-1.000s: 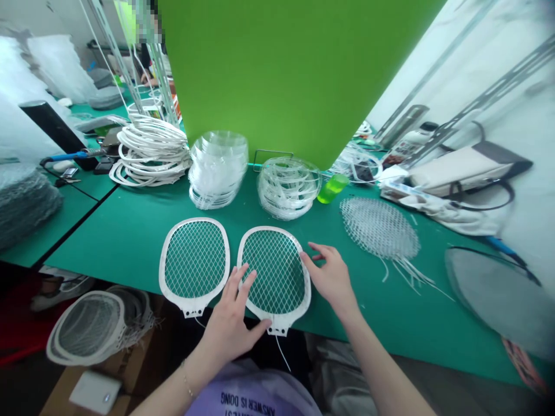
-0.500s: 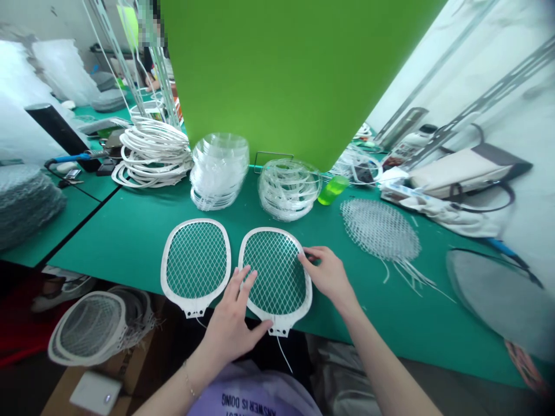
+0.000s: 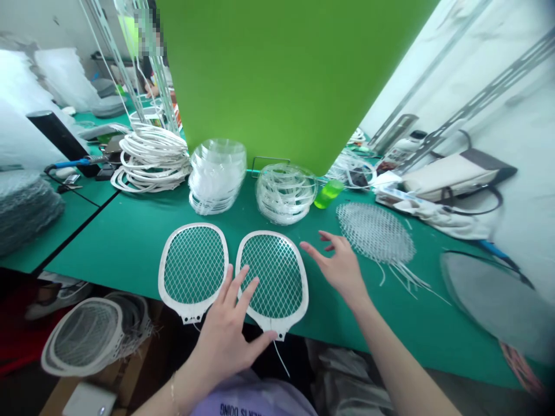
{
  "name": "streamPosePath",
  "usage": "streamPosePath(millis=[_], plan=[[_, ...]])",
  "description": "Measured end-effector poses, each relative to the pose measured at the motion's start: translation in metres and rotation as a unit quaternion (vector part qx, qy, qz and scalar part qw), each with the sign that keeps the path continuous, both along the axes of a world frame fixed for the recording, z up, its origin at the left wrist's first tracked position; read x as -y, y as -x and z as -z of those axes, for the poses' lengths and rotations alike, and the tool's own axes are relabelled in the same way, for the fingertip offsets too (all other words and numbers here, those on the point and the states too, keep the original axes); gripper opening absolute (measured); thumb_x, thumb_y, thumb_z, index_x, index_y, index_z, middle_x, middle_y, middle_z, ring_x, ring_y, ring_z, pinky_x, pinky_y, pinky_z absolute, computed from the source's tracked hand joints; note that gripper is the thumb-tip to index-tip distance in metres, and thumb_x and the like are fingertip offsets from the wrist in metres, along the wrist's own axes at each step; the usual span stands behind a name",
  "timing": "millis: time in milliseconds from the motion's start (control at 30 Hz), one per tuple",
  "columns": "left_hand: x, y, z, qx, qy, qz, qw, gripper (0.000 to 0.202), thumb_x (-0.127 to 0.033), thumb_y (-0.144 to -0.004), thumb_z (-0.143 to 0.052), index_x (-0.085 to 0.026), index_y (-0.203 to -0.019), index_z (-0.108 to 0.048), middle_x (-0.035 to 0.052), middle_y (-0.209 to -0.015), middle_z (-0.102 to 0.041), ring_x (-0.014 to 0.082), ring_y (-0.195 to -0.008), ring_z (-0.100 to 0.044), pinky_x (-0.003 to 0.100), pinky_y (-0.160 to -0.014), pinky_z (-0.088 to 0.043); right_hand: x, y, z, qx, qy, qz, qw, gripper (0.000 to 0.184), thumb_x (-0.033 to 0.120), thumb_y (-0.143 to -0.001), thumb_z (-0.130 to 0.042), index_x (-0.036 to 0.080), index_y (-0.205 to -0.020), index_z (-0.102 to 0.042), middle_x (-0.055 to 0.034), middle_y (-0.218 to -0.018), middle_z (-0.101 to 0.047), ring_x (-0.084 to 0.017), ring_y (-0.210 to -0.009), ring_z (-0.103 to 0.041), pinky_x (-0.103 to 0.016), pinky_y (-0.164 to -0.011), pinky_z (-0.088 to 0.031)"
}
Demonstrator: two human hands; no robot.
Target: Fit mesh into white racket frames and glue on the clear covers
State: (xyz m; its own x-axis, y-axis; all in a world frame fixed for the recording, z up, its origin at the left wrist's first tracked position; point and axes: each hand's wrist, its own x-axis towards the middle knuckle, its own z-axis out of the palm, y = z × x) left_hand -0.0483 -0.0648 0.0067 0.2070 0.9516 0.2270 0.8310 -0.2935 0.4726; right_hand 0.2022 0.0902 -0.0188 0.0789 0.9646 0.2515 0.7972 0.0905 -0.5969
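Two white oval racket heads with diamond metal mesh lie side by side at the table's front edge: a left racket head [image 3: 193, 266] and a right racket head [image 3: 273, 277]. A thin white wire hangs from the right one's tab. My left hand [image 3: 232, 323] is open, its fingers spread over the right head's lower left rim and its thumb touching the tab. Off the right head's right side, my right hand [image 3: 340, 268] is open with nothing in it, fingers apart. Beyond it lies a pile of loose oval mesh sheets [image 3: 375, 231].
Along the back stand white rings [image 3: 151, 159], clear oval pieces [image 3: 217, 176], clear rings [image 3: 286, 193] and a green cup [image 3: 328, 194]. A green panel [image 3: 281, 86] rises behind. More racket heads [image 3: 84, 335] sit low left; a grey mesh stack [image 3: 494, 306] lies right.
My right hand has let go of the right racket head's rim and moved right, its fingers opening. My left hand stays at that head. The view has shifted slightly.
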Motion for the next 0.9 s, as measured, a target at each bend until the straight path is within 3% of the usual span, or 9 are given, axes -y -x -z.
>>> streamPosePath(millis=[100, 200, 300, 400, 467, 567, 667, 800, 900], plan=[[-0.043, 0.029, -0.043, -0.001, -0.103, -0.013, 0.995, 0.062, -0.047, -0.093, -0.061, -0.022, -0.146, -0.043, 0.0117, -0.157, -0.041, 0.0337, -0.151, -0.025, 0.054, -0.114, -0.041, -0.032, 0.010, -0.026, 0.033, -0.113, -0.060, 0.991, 0.050, 0.048, -0.092, -0.054, 0.017, -0.130, -0.059, -0.0154, -0.125, -0.061, -0.029, -0.113, -0.059, -0.045, -0.097, -0.048], [-0.123, 0.075, -0.072, -0.071, -0.174, -0.064, 0.980, 0.054, -0.036, -0.096, -0.056, -0.016, -0.145, -0.046, 0.0133, -0.159, -0.038, 0.0342, -0.152, -0.022, 0.054, -0.118, -0.035, -0.072, 0.027, -0.043, 0.145, -0.093, -0.146, 0.974, 0.048, 0.022, -0.090, -0.048, 0.016, -0.138, -0.053, -0.0160, -0.140, -0.055, -0.030, -0.132, -0.047, -0.046, -0.110, -0.038], [-0.199, 0.118, -0.079, -0.153, -0.155, -0.085, 0.972, 0.062, -0.022, -0.091, -0.056, -0.009, -0.149, -0.041, 0.0168, -0.162, -0.029, 0.0406, -0.151, -0.018, 0.057, -0.118, -0.030, -0.104, 0.037, -0.049, 0.216, -0.018, -0.181, 0.959, 0.039, 0.015, -0.084, -0.053, 0.017, -0.121, -0.065, -0.0155, -0.123, -0.065, -0.030, -0.122, -0.055, -0.040, -0.103, -0.042], [-0.237, 0.146, -0.075, -0.203, -0.121, -0.053, 0.970, 0.048, -0.016, -0.092, -0.051, -0.010, -0.140, -0.053, 0.0180, -0.147, -0.052, 0.0333, -0.135, -0.050, 0.049, -0.111, -0.041, -0.119, 0.035, -0.049, 0.226, 0.007, -0.200, 0.953, 0.022, 0.013, -0.080, -0.059, 0.021, -0.097, -0.071, -0.0113, -0.101, -0.072, -0.025, -0.102, -0.065, -0.032, -0.088, -0.049], [-0.244, 0.156, -0.072, -0.213, -0.121, -0.042, 0.969, 0.038, -0.014, -0.094, -0.048, -0.013, -0.129, -0.062, 0.0144, -0.129, -0.066, 0.0266, -0.117, -0.064, 0.041, -0.103, -0.049, -0.125, 0.030, -0.051, 0.234, 0.016, -0.212, 0.949, 0.016, 0.012, -0.078, -0.061, 0.022, -0.088, -0.071, -0.0086, -0.097, -0.073, -0.022, -0.093, -0.067, -0.029, -0.079, -0.049], [-0.243, 0.161, -0.073, -0.221, -0.137, -0.034, 0.965, 0.030, -0.012, -0.095, -0.049, -0.016, -0.116, -0.070, 0.0104, -0.117, -0.070, 0.0227, -0.106, -0.068, 0.035, -0.096, -0.052, -0.133, 0.024, -0.063, 0.243, 0.024, -0.231, 0.942, 0.011, 0.014, -0.079, -0.063, 0.022, -0.081, -0.070, -0.0055, -0.091, -0.074, -0.021, -0.081, -0.069, -0.028, -0.071, -0.050], [-0.242, 0.161, -0.083, -0.230, -0.150, -0.024, 0.961, 0.027, -0.010, -0.095, -0.051, -0.017, -0.109, -0.073, 0.0085, -0.110, -0.071, 0.0210, -0.101, -0.069, 0.031, -0.092, -0.053, -0.124, 0.018, -0.084, 0.240, -0.009, -0.227, 0.944, 0.021, 0.015, -0.086, -0.055, 0.021, -0.095, -0.073, -0.0100, -0.102, -0.076, -0.026, -0.091, -0.071, -0.035, -0.080, -0.053], [-0.226, 0.162, -0.101, -0.224, -0.184, -0.041, 0.956, 0.037, -0.010, -0.102, -0.039, -0.017, -0.126, -0.066, 0.0123, -0.124, -0.066, 0.0241, -0.117, -0.064, 0.037, -0.101, -0.050, -0.052, 0.000, -0.094, 0.189, -0.191, -0.263, 0.927, 0.038, 0.019, -0.095, -0.045, 0.025, -0.122, -0.071, -0.0087, -0.119, -0.073, -0.026, -0.108, -0.070, -0.043, -0.095, -0.054], [-0.186, 0.167, -0.108, -0.191, -0.276, -0.033, 0.941, 0.038, -0.015, -0.105, -0.038, -0.019, -0.135, -0.061, 0.0107, -0.125, -0.065, 0.0246, -0.124, -0.060, 0.043, -0.112, -0.043, 0.028, -0.023, -0.068, 0.155, -0.223, -0.365, 0.891, 0.050, 0.020, -0.092, -0.052, 0.043, -0.136, -0.058, 0.0023, -0.121, -0.072, -0.022, -0.107, -0.071, -0.039, -0.098, -0.056]])
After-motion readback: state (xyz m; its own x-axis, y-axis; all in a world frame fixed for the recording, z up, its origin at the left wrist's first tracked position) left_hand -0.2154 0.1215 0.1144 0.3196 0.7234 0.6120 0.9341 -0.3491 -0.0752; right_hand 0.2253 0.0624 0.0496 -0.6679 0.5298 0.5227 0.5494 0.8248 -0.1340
